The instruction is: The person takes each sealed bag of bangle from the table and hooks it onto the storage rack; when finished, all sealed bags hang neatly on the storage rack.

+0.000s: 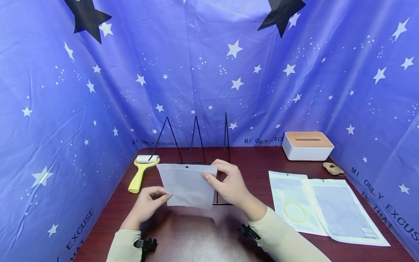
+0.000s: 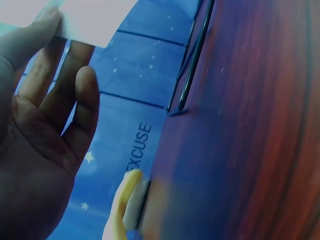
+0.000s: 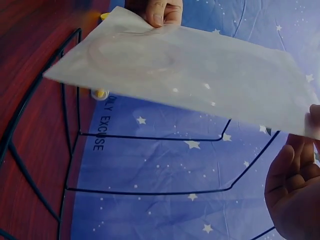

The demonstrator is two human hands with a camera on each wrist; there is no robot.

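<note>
A white translucent pouch point(image 1: 187, 185) is held up over the dark red table point(image 1: 196, 236), in front of a black wire rack point(image 1: 196, 145). My left hand point(image 1: 164, 197) pinches its lower left corner, thumb on the near side. My right hand point(image 1: 208, 177) pinches the right edge. In the left wrist view the thumb of the left hand point(image 2: 35, 35) presses on the pouch corner point(image 2: 85, 17). The right wrist view looks up at the pouch point(image 3: 200, 80), which has a faint ring shape inside, with left fingers point(image 3: 162, 11) at its far corner and the right hand point(image 3: 295, 195) below its near corner.
A yellow-handled roller point(image 1: 140, 171) lies at the back left beside the rack. Two more flat pouches point(image 1: 294, 203) point(image 1: 343, 211) lie on the right. A white box with a wooden slotted lid point(image 1: 307, 145) and a small brown object point(image 1: 333, 168) sit at the back right. Blue starred cloth point(image 1: 49, 109) surrounds the table.
</note>
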